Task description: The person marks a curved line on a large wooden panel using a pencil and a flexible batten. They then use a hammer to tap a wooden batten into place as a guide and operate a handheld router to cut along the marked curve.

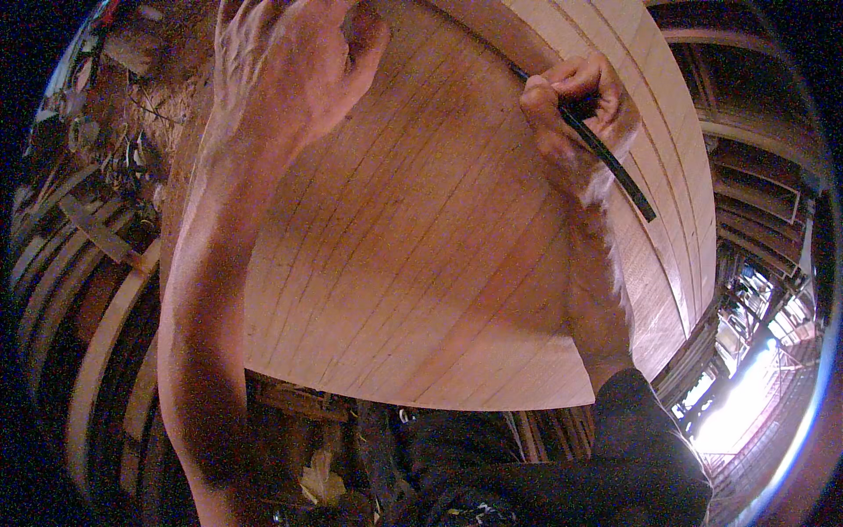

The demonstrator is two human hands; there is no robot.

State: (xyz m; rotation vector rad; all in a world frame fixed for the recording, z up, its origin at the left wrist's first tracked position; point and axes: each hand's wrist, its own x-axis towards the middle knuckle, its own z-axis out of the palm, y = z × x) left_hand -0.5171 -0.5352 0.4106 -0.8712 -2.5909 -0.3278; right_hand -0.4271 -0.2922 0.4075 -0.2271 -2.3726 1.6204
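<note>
Although much of the left hand (281,79) passes out of view at the top, its place is clear enough: 11 o'clock, over the planked panel (395,237). Its thumb lies close alongside the palm; the fingertips are cut off, so whether it grips, presses or hangs free cannot be told. At 1 to 2 o'clock the right hand (584,114) is curled around a black strip (619,171), thumb and bent forefinger pinching it. One end of the strip projects from the hand toward 5 o'clock, over the pale border (676,132); toward 11 o'clock it meets the border's inner edge (beyond that point, strip and shadow cannot be separated). In this inspector's judgement, the step in hand is guiding or aligning the strip along that edge. The next move appears to call for a steady pinch, light enough not to kink the strip, with the left hand bearing down on the far length if it reaches there. The loose end would need watching, as it could lever the strip off line. Curved timbers (105,386) stand at 8 o'clock, apart from the work.
</note>
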